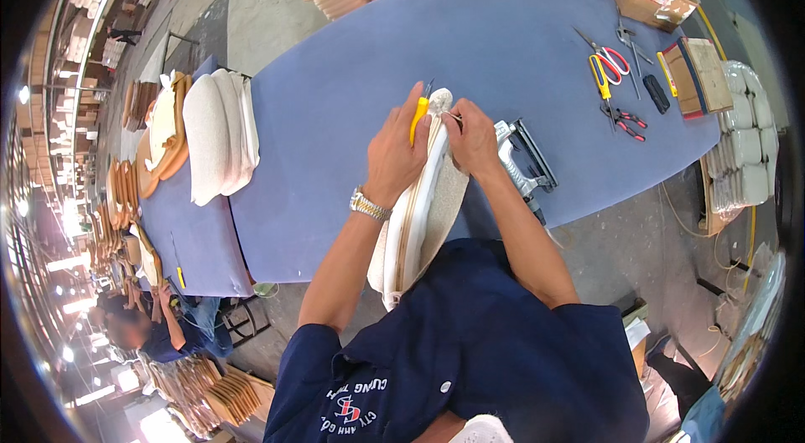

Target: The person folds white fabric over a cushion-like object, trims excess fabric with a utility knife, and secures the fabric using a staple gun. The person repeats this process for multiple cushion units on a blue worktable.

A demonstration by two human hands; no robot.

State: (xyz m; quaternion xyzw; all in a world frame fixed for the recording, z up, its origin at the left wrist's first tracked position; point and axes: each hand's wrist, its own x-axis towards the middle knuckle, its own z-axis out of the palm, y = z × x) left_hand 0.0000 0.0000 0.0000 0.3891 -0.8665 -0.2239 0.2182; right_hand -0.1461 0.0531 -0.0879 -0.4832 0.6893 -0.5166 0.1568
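Padded piece [446, 196], one, oblong, beige fabric with a white inner edge: held lengthwise between the person's forearms, its far end at both hands, its near end by the shirt front, above the near edge of the blue table [335, 99]. Left hand [397, 155], metal watch [370, 205] at the wrist: fingers bent closed on a yellow-handled tool [420, 116], tip pointing away, beside the piece's far end. Right hand [474, 138]: thumb and fingertips drawn together, pinching the piece's edge; the exact bit gripped is too small to tell. Staple gun [524, 160], silver and black: on the table, just right of the right forearm. Farther right: red-and-white-handled scissors [619, 66], red-and-black pliers [629, 123]. Far left: stacked beige cushions [220, 137].
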